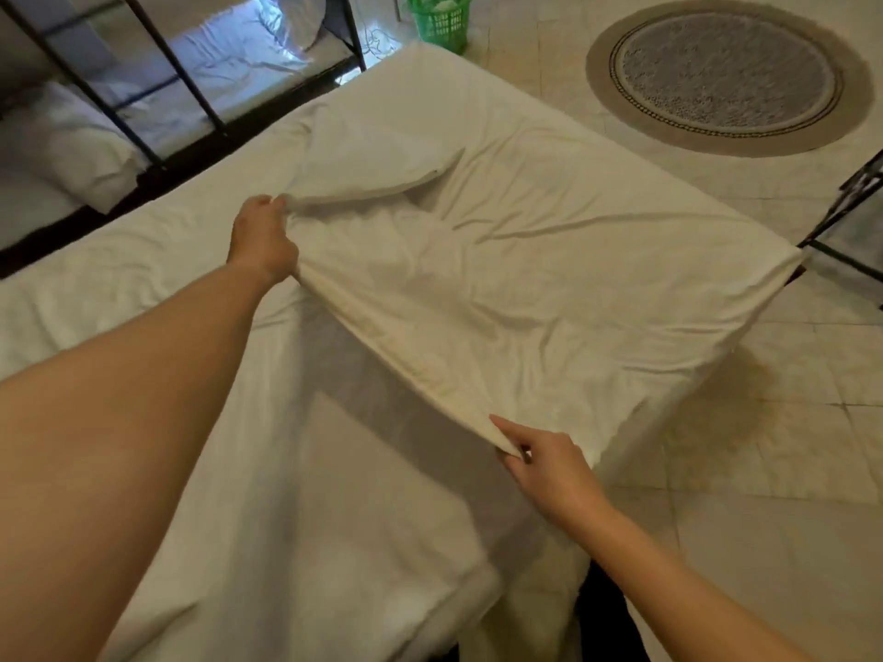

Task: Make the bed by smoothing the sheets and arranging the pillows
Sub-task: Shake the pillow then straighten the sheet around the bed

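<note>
Both hands hold one edge of a white sheet (478,289), stretched taut in a straight line between them. The left hand (263,241), arm reaching far forward, has its fingers curled round a bunched corner of that edge. The right hand (549,465), nearer the body and off to the right, pinches the other end between thumb and fingers, with the forefinger lying straight along the hem. The held edge is raised off the bed (143,260) and a grey shadow falls on the mattress cover under the line between the hands. Beyond the hands the sheet spreads, creased, over the far part of the bed; to the right of the right hand its side hangs over the bed's edge toward the tiled floor (764,470). A fold of cloth lies just past the left hand. Farther out past the left hand and to its left stands a second bed (215,54) behind black metal bars, with a white pillow (71,150) on it. Well beyond the right hand lies a round rug (726,74) — grey in the middle, brown at the rim — and between it and the second bed stands a green basket (442,19).
</note>
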Motion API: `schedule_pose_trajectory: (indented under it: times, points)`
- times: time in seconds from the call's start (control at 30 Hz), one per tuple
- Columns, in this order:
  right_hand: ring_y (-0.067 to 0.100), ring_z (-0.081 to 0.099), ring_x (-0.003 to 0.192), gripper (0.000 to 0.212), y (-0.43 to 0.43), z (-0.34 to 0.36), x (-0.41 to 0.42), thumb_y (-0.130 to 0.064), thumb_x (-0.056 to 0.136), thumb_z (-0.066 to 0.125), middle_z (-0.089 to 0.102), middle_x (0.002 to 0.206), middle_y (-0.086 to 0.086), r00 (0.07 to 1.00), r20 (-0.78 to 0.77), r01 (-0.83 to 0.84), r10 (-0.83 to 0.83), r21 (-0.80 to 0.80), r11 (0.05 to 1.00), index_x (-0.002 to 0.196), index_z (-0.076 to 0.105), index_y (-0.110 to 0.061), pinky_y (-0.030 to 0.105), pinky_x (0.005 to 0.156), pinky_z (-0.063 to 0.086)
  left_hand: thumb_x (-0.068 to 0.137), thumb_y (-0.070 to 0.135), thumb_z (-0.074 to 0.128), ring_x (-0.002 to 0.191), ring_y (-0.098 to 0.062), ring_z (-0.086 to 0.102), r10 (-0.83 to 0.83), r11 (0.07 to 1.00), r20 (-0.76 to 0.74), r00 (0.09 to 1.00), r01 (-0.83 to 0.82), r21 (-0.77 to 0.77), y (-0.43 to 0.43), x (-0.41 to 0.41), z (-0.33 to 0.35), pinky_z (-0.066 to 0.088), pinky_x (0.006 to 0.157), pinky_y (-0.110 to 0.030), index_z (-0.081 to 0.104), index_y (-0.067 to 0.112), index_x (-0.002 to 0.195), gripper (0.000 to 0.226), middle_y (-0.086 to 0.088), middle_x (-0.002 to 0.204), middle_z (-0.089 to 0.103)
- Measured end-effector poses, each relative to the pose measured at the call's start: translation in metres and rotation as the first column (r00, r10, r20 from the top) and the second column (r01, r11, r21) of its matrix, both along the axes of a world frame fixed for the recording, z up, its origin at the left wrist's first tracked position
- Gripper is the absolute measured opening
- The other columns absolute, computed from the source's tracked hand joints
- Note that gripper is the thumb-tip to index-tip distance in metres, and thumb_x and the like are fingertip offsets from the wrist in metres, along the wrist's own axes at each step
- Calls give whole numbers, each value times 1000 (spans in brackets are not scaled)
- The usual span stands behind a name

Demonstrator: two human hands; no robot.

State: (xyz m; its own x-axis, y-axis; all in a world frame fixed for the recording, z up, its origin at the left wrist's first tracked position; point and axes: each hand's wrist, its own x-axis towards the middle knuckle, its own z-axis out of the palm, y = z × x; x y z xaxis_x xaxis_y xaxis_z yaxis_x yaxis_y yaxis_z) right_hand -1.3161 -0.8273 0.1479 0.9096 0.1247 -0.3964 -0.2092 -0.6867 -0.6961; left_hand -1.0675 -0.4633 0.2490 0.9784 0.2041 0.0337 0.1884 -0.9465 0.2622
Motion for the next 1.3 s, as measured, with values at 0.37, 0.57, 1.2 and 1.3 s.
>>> schedule_pose_trajectory:
  times: [0.37, 0.57, 1.2, 1.3]
  points:
    - [-1, 62, 111, 47, 210, 15, -139, -33, 96, 60, 67, 123, -26, 978, -24, -205, 207, 66, 976, 140, 54, -47, 6, 76, 39, 86, -6, 57, 135, -39, 44, 62, 997, 42, 997, -64, 45, 220, -172, 39, 37, 116, -40, 50, 8, 143, 59, -16, 150, 42]
    - [5, 63, 116, 49, 272, 0, -210, -33, 95, 63, 68, 128, -17, 957, 1, -289, 289, 53, 956, 142, 55, -42, 20, 89, 47, 88, -7, 53, 142, -37, 37, 122, 989, 37, 992, -125, 85, 296, -272, 32, 29, 121, -36, 41, 8, 153, 68, -17, 156, 36]
    - [4, 58, 123, 49, 545, -20, -414, -34, 96, 59, 61, 137, -20, 909, -33, -412, 415, 71, 908, 143, 53, -43, 12, 89, 38, 89, -11, 51, 143, -39, 35, 176, 984, -31, 984, -175, 30, 562, -468, -3, 26, 121, -35, 38, 4, 155, 69, -18, 158, 32]
    - [6, 58, 124, 48, 591, -29, -443, -35, 95, 58, 62, 137, -17, 888, -26, -456, 460, 92, 885, 142, 54, -41, 17, 97, 43, 87, -11, 51, 144, -39, 33, 212, 977, -46, 976, -211, 28, 614, -500, -18, 24, 124, -36, 41, 3, 153, 69, -19, 159, 32]
